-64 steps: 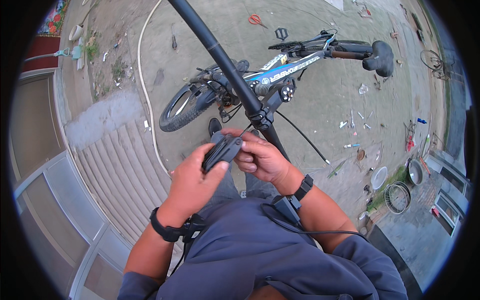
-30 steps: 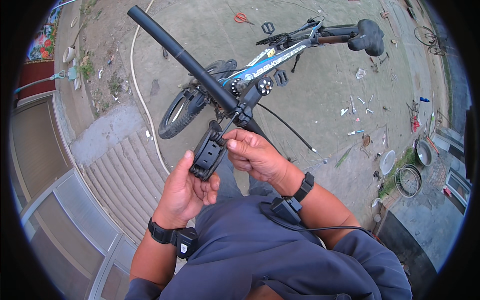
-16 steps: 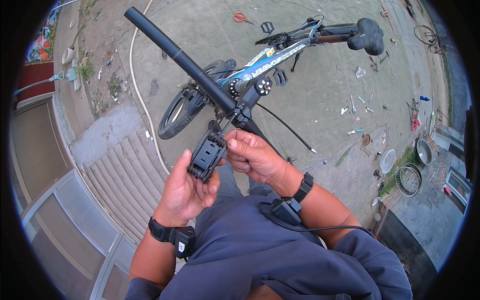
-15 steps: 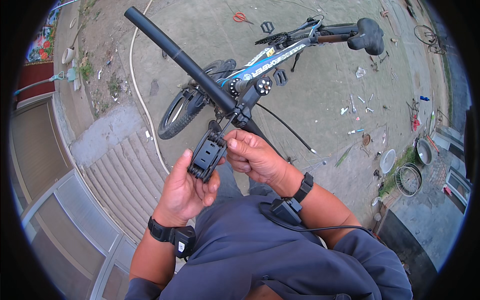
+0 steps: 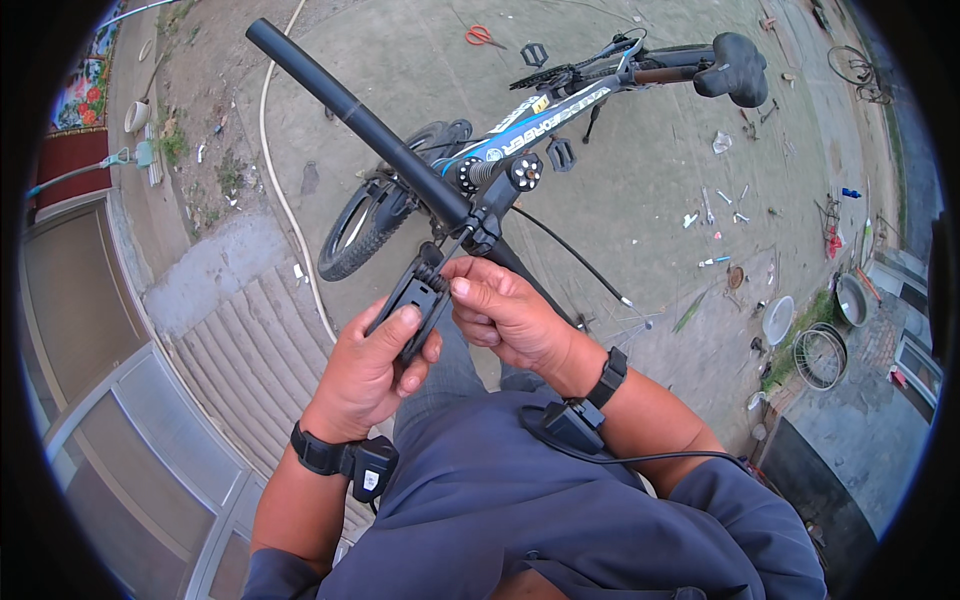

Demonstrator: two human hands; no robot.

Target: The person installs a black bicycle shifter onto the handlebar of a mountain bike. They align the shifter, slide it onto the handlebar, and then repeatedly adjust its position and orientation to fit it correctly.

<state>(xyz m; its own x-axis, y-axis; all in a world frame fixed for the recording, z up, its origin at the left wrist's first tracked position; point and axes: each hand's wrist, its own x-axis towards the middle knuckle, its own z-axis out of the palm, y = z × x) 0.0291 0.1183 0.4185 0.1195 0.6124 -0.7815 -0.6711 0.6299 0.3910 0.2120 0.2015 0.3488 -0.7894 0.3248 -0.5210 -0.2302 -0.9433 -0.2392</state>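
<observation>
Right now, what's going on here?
A person works at a bicycle with bare hands. The left hand grips a black folding tool, and its slim rod reaches up to the stem at the black handlebar. The right hand's fingertips are at the tool's upper end. Whether the rod sits in a bolt is too small to tell.

Scissors (image 5: pixel 482 36) up at twelve o'clock, red-handled, flat on the ground (image 5: pixel 640 190)! Round to two, crumpled plastic (image 5: pixel 721 143). Three o'clock: a pale basin (image 5: pixel 778 320) near a grey basin (image 5: pixel 852 298). Steps (image 5: pixel 258 370) at eight, a door (image 5: pixel 85 285) at nine, and a pale hose (image 5: pixel 269 150) curving past ten!
</observation>
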